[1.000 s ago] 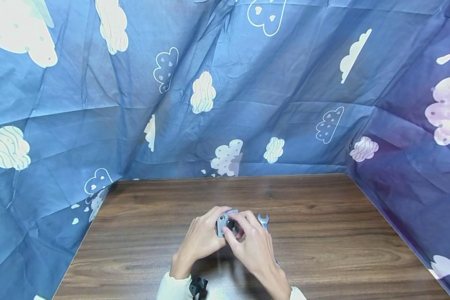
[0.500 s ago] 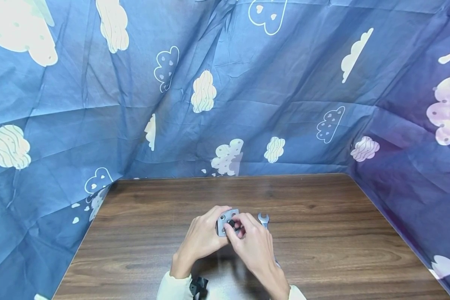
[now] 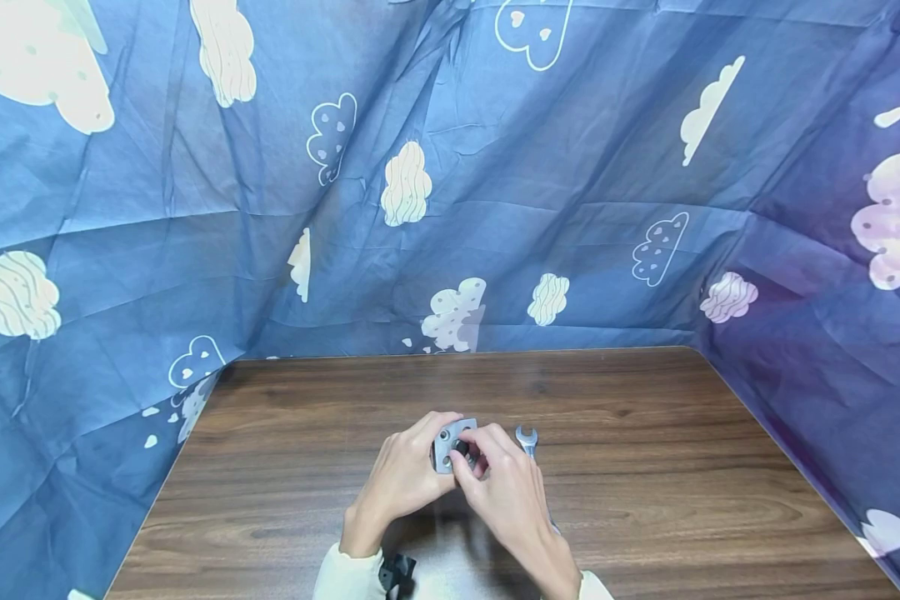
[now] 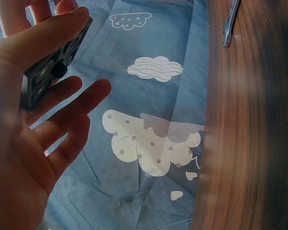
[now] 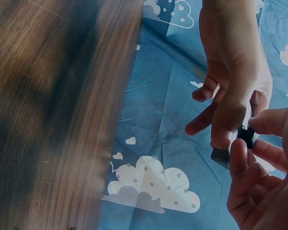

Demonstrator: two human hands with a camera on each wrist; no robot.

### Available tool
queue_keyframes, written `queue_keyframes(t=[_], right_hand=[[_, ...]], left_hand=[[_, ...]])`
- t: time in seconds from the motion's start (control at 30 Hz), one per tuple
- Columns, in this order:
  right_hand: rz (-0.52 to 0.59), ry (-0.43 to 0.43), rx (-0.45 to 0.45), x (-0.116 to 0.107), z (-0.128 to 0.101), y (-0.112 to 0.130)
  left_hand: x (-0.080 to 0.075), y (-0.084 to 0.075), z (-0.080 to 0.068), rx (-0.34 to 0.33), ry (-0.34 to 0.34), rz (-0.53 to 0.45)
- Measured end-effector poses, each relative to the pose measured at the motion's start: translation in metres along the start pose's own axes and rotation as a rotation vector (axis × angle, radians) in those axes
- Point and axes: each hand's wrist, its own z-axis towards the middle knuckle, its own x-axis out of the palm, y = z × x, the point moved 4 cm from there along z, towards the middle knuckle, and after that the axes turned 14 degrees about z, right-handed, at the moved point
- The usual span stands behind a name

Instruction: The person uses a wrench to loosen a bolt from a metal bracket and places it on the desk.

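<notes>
My left hand (image 3: 401, 473) grips a grey metal plate with several round holes (image 3: 442, 448), held up over the table. The thumb lies along one face of it in the left wrist view, while the other fingers stand loosely out. From the middle of the plate sticks a small black knob-like part (image 4: 60, 70). With thumb and fingertips, my right hand (image 3: 508, 482) pinches this black part (image 5: 246, 137), covering some of the plate. A darker block-like end of the held piece (image 5: 220, 156) shows below the left thumb in the right wrist view.
An open-end wrench (image 3: 527, 438) lies on the wooden table (image 3: 645, 467) just beyond my right hand, its handle partly hidden by it. A blue cloth with white clouds (image 3: 592, 158) hangs behind and along the sides of the table.
The right fingers were spread wider over the plate a second ago, then drew in around the black part and have shifted slightly on it. The left hand and plate stay nearly still.
</notes>
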Motion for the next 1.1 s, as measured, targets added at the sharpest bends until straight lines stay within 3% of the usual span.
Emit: queue_keyframes(t=[0.6, 1.1], right_hand=[[0.014, 0.021, 0.008, -0.0012, -0.0012, -0.0001], [-0.036, -0.025, 0.113, -0.0018, -0.0012, -0.0021]], left_hand=[[0.0006, 0.0002, 0.0004, 0.000, 0.008, 0.018], [0.0015, 0.0005, -0.0001, -0.006, 0.012, 0.009]])
